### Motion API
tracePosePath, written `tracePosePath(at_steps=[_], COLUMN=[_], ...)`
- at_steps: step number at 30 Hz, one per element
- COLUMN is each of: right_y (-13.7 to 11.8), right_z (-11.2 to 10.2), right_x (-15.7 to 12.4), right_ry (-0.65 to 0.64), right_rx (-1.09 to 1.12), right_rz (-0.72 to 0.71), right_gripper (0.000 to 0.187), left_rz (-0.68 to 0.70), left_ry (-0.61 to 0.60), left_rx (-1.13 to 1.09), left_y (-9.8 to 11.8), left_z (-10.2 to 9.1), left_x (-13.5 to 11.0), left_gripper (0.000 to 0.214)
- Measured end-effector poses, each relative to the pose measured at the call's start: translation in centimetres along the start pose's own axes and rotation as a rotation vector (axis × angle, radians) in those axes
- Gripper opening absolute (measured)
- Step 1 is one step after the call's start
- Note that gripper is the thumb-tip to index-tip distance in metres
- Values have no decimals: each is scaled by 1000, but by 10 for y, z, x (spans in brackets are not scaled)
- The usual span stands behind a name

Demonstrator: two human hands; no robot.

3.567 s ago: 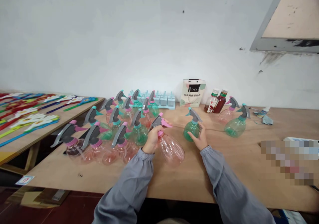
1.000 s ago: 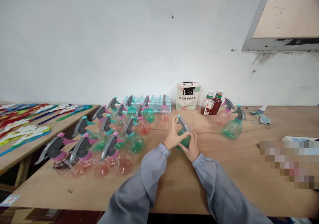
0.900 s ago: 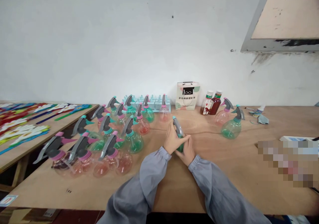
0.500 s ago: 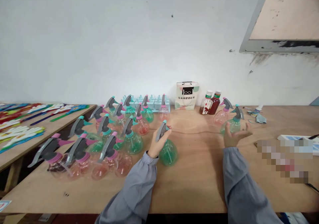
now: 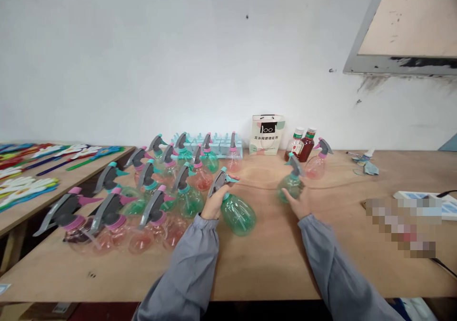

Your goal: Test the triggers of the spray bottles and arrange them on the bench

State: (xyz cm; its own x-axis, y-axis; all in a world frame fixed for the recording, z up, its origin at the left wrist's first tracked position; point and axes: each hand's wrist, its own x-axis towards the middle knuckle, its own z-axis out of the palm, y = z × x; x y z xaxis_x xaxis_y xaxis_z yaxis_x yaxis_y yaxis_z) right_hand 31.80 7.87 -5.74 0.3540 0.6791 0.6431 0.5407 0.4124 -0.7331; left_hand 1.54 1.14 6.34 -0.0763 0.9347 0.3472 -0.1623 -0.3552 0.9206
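My left hand point(image 5: 213, 205) grips the neck of a green spray bottle point(image 5: 237, 213) with a grey and teal trigger head, tilted over the wooden table point(image 5: 271, 259). A second green spray bottle point(image 5: 292, 183) is wrapped in my right hand point(image 5: 299, 202), low over the table to the right of the first. Both arms wear grey sleeves. Just left of my left hand stands a cluster of several pink and green spray bottles point(image 5: 157, 188).
One pink spray bottle point(image 5: 317, 161) stands at the back right beside two brown drink bottles point(image 5: 302, 145) and a small paper bag point(image 5: 267, 134). A light blue tray point(image 5: 221, 146) sits by the wall. A second table point(image 5: 53, 178) at left carries colourful plastic pieces.
My left hand carried its green bottle left toward the cluster. My right hand reached to the back right, took the green bottle there, and has drawn it toward the middle.
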Motion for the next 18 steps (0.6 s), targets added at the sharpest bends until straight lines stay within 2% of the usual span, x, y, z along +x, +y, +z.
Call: tracePosePath(at_steps=[3,6,11,18], right_y=[-29,-43,-41,-36], right_z=[27,39,38,38], right_x=[-24,-30,-28,-29], right_ry=[-132,-166,-185,-209], right_rx=[117,154,166,176], right_rz=[-39,-27,-6,-4], right_gripper=[82,82,83,84], left_rz=[-9,-55,-225,-199], left_ry=[8,8,-3,-132], left_rx=[-9,-42,-146,-222], left_y=[0,-1,0,6], left_z=[-1,-4,-5,1], left_x=[0,-1,-2,-4], left_gripper=[23,22,14,21])
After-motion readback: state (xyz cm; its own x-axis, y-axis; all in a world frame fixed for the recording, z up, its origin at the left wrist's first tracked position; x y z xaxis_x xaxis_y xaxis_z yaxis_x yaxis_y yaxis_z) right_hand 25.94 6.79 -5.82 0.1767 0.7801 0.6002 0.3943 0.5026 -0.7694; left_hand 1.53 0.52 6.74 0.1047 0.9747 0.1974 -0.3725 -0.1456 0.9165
